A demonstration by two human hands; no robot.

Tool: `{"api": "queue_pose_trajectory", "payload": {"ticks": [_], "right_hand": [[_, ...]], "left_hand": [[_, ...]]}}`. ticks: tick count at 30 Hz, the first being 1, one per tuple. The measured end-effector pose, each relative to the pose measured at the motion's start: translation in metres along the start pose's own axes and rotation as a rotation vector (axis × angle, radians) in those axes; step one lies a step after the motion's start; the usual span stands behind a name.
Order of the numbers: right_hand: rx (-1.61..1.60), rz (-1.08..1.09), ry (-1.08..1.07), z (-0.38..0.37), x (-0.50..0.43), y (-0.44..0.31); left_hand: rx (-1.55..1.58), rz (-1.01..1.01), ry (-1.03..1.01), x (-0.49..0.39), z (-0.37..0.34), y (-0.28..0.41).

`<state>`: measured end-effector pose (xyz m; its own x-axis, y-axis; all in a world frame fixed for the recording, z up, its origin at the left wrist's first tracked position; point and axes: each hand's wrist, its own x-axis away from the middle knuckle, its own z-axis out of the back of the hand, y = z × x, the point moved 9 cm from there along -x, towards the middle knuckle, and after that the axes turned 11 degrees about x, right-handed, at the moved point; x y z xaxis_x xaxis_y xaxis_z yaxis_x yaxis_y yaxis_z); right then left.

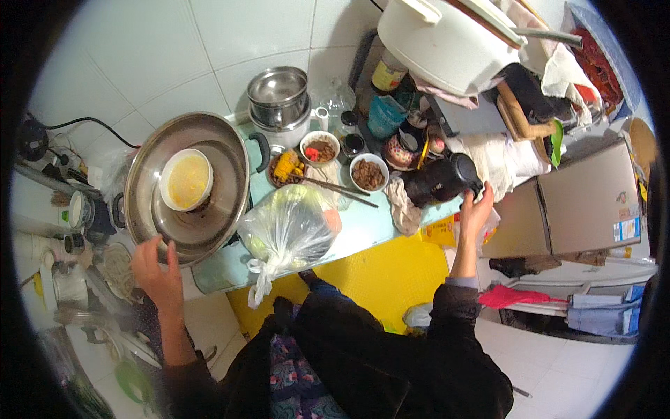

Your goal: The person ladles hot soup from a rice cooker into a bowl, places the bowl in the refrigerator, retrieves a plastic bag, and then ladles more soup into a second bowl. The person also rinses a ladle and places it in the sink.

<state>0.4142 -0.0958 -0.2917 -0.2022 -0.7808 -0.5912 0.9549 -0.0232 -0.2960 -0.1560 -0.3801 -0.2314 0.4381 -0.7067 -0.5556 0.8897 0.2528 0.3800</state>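
My left hand (pixel 158 275) is at the near rim of a wide steel wok (pixel 233 157), its fingers apart; whether they touch the rim I cannot tell. Inside the wok sits a white bowl (pixel 187 180) of yellowish liquid, perhaps beaten egg. On the right, my right hand (pixel 477 212) grips the handle end of a black insulated jug (pixel 439 180), which looks tilted over the table's edge side. Beside the jug lies a crumpled cloth (pixel 404 207). A tied clear plastic bag (pixel 290 225) of pale green vegetables rests between my hands.
Small bowls of meat (pixel 368 174) and brown food (pixel 320 148), corn (pixel 288 165) and chopsticks (pixel 340 189) stand on the pale table (pixel 361 225). Stacked steel pots (pixel 278 97) are by the wall. A white pot (pixel 450 47) looms at upper right, above a wooden-handled item (pixel 518 112).
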Motion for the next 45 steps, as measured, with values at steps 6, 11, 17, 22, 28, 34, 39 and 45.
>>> {"api": "queue_pose_trajectory", "payload": {"ticks": [6,11,17,22,28,34,39,45], "right_hand": [[-0.32,0.112,0.007,0.009,0.024,-0.07],[-0.598,0.199,-0.211,0.0,0.059,-0.156],[-0.774,0.407,-0.46,-0.016,0.113,-0.246],[-0.941,0.504,-0.706,-0.021,0.145,-0.314],[-1.097,0.683,-0.774,-0.008,0.186,-0.389],[-1.189,0.73,-1.048,0.003,0.24,-0.441],[-1.174,0.862,-1.269,0.018,0.305,-0.482],[-1.25,1.007,-1.334,0.061,0.366,-0.514]], "left_hand": [[0.005,-0.027,0.059,0.034,0.014,0.012],[0.155,0.21,0.008,0.082,0.005,-0.009],[0.185,0.438,0.047,0.146,0.016,-0.028],[0.127,0.597,0.099,0.194,0.039,-0.046],[0.035,0.795,0.185,0.252,0.07,-0.061],[-0.021,1.018,0.326,0.333,0.091,-0.068],[-0.16,1.333,0.687,0.467,0.123,-0.075],[0.218,1.404,2.12,0.723,0.238,-0.121]]}}
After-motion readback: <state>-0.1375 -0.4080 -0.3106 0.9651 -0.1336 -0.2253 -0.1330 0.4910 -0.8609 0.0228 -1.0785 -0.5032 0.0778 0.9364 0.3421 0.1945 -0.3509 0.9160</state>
